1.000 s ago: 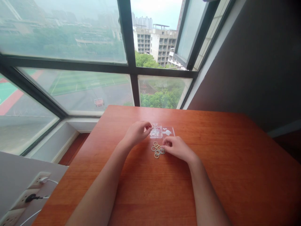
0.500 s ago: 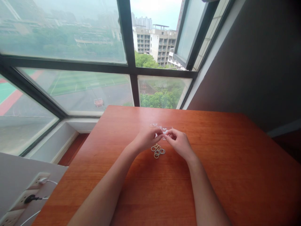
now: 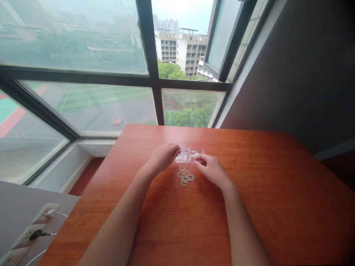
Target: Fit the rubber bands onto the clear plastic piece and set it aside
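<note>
A small clear plastic box [image 3: 183, 160] holds several ring-like pieces. Its clear lid [image 3: 201, 151] lies folded out to the right. My left hand [image 3: 163, 158] is at the box's left side, fingers pressed together over its edge. Whatever they pinch, if anything, is hidden. At the lid's near edge is my right hand [image 3: 212, 169], with thumb and fingers closed in a pinch. Its fingertips are too small to show what is between them. Just in front of the box lies a loose cluster of gold and silver rings [image 3: 191, 178], some overlapping.
The reddish wooden table [image 3: 266, 192] extends on both sides of my arms. Beyond its far edge stands a dark-framed window [image 3: 156, 107] with one pane swung outward. Wall sockets [image 3: 26, 234] with plugged-in cables are at lower left.
My left hand has moved left, away from the right hand, uncovering the box and the pieces in it. The right hand has stayed almost in place.
</note>
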